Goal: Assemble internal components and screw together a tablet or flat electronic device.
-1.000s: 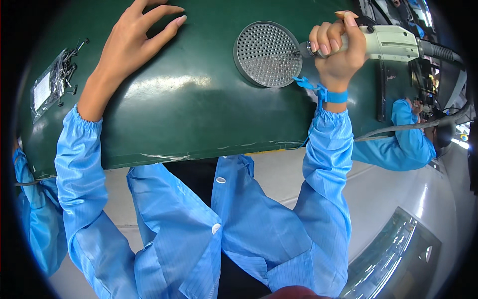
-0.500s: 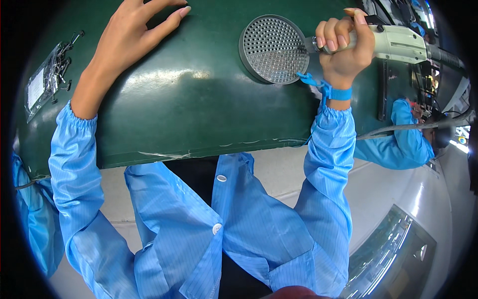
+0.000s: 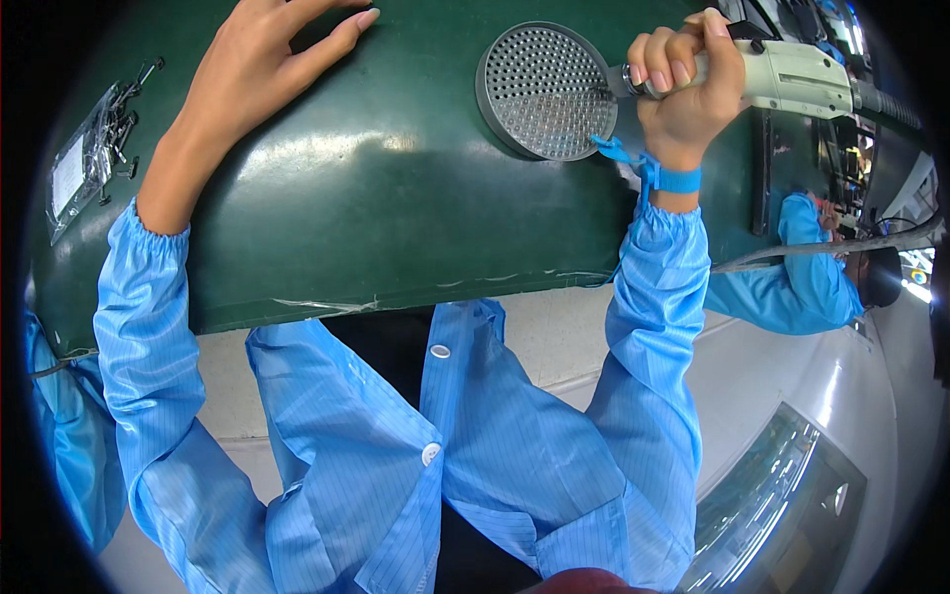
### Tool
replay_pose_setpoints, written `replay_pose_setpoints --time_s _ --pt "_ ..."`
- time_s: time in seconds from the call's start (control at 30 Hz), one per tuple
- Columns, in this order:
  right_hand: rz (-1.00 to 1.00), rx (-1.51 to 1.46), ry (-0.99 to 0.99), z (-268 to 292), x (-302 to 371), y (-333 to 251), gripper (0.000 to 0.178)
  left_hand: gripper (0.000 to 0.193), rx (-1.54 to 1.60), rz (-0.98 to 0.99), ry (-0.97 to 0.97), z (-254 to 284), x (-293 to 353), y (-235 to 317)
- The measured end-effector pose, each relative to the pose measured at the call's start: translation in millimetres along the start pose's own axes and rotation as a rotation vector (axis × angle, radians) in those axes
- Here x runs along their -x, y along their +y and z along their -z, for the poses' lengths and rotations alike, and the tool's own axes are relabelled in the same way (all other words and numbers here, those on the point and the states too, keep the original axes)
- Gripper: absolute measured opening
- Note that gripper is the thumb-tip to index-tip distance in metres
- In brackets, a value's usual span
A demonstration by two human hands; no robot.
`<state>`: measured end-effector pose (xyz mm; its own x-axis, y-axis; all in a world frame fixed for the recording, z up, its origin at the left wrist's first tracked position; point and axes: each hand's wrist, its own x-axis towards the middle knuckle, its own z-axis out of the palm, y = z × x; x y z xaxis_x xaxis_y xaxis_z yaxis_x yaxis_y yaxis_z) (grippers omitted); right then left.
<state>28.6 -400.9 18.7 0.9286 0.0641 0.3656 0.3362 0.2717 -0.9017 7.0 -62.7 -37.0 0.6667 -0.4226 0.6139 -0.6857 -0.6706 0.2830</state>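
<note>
Tool — pale green, grey perforated disc head | right fingers: clasped around it | left fingers: parted

Counter: deep green, with whitish glare patches and pale scratch lines along the near edge. Handheld tool: pale cream-green body, dark grey ribbed hose, grey round head patterned with rows of dots, darker above and paler below; wrist strap bright blue. Smock: sky blue, fine darker pinstripes, white buttons; clear bag, white label; co-worker's sleeve turquoise-blue.
</note>
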Motion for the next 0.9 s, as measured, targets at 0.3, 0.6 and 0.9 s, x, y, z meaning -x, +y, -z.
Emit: replay_pose_setpoints --time_s 0.3,0.6,0.9 --pt "-0.045 0.031 0.103 -10 3 -3 0.024 0.025 0.027 0.029 -0.01 1 -2 5" --pt "-0.03 0.042 0.057 -9 3 -5 0.025 0.021 0.015 0.211 -0.167 19 -20 33" --pt "-0.054 -0.487 -0.068 0 2 5 0.022 0.022 0.022 0.218 -0.166 19 -20 34"
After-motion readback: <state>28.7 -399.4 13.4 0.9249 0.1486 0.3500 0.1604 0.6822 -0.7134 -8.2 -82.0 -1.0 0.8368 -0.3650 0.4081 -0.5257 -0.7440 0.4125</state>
